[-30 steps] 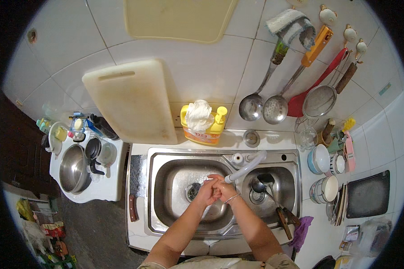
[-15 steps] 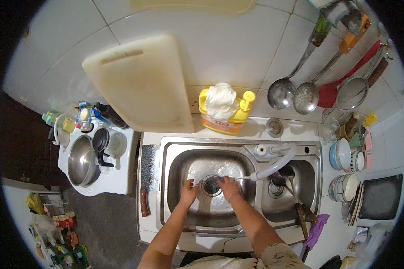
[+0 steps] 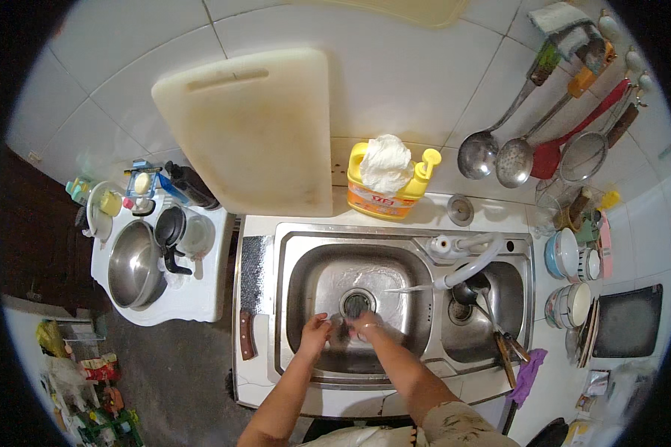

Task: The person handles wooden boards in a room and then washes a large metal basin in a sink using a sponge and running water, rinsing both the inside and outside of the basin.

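Note:
Both my hands are low inside the large steel sink basin [image 3: 402, 343]. My left hand [image 3: 317, 332] is over the left part, fingers loosely bent and apart, with nothing visible in them. My right hand [image 3: 363, 325] is just below the drain [image 3: 358, 301], its fingers closed and blurred by motion. A dark, smeared patch shows beside its fingertips; I cannot make out what it is. Water streams from the white faucet hose [image 3: 466, 270] leftward into the basin, above my right hand.
A yellow pump jug [image 3: 380, 201] with a white cloth stands behind the sink, beside a cutting board [image 3: 253, 141]. A cleaver [image 3: 247, 335] lies left. Ladles [image 3: 476, 290] rest in the small basin, near a purple cloth [image 3: 528, 378]. Bowls [image 3: 570, 305] stand right; a steel basin [image 3: 133, 272] sits left.
My right hand has moved from the drain toward me and slightly left. My left hand stays near its place, a little lower. The view has shifted slightly.

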`<action>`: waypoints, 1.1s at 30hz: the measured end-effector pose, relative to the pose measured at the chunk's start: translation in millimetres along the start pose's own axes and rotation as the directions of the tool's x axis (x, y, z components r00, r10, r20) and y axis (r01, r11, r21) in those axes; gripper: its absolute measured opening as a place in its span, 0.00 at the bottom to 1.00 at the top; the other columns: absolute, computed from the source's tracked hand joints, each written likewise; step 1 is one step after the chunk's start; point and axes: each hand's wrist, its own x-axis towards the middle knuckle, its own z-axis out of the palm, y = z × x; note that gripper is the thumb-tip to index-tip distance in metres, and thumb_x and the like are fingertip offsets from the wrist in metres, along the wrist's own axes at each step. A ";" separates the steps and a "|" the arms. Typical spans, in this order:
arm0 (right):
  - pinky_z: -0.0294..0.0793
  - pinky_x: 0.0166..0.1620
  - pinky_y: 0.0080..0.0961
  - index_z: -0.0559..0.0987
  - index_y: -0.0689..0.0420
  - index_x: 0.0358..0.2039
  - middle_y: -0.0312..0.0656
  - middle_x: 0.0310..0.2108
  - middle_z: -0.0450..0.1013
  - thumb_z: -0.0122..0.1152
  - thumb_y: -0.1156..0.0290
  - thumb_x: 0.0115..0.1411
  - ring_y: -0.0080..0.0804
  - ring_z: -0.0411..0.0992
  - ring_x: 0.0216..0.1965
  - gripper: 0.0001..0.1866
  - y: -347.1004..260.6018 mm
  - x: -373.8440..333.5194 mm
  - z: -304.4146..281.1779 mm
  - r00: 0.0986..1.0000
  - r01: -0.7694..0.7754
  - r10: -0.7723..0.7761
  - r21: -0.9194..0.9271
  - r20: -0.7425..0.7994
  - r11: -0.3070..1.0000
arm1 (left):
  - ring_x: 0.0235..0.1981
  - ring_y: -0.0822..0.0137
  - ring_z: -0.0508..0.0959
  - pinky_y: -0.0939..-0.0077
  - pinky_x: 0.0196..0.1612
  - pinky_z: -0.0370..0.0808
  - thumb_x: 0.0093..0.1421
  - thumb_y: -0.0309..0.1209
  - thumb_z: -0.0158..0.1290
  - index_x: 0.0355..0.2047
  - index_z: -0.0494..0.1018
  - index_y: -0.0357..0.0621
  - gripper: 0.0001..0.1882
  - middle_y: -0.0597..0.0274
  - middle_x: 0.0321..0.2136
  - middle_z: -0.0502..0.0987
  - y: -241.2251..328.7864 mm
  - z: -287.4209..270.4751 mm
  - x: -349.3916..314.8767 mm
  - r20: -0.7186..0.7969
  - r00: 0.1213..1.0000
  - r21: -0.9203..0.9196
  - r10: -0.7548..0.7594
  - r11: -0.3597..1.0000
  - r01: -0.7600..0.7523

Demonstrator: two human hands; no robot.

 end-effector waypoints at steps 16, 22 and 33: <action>0.68 0.39 0.41 0.68 0.59 0.43 0.56 0.36 0.69 0.53 0.74 0.48 0.53 0.69 0.35 0.19 -51.3 2.2 -93.2 0.499 0.474 -0.142 0.132 -0.855 0.870 | 0.38 0.66 0.73 0.72 0.38 0.71 0.56 0.31 0.49 0.49 0.61 0.42 0.20 0.60 0.39 0.69 64.0 34.8 -26.0 0.183 0.976 0.099 0.122 0.985 -0.141; 0.70 0.34 0.43 0.68 0.44 0.45 0.56 0.33 0.66 0.46 0.70 0.52 0.54 0.69 0.31 0.17 -125.6 11.4 -43.4 0.587 0.593 -0.538 -0.131 -0.606 0.795 | 0.30 0.71 0.74 0.79 0.31 0.70 0.58 0.29 0.46 0.41 0.66 0.42 0.10 0.64 0.33 0.72 82.1 17.3 -32.7 0.057 0.949 0.015 0.309 0.950 -0.311; 0.70 0.35 0.39 0.76 0.52 0.35 0.53 0.31 0.71 0.50 0.70 0.49 0.48 0.70 0.32 0.12 70.2 -52.5 -102.0 0.679 0.440 -0.521 -0.281 -0.518 0.853 | 0.27 0.77 0.70 0.83 0.29 0.67 0.55 0.27 0.50 0.40 0.69 0.40 0.12 0.66 0.27 0.72 80.0 132.2 -13.0 0.428 0.764 0.119 0.483 0.808 -0.577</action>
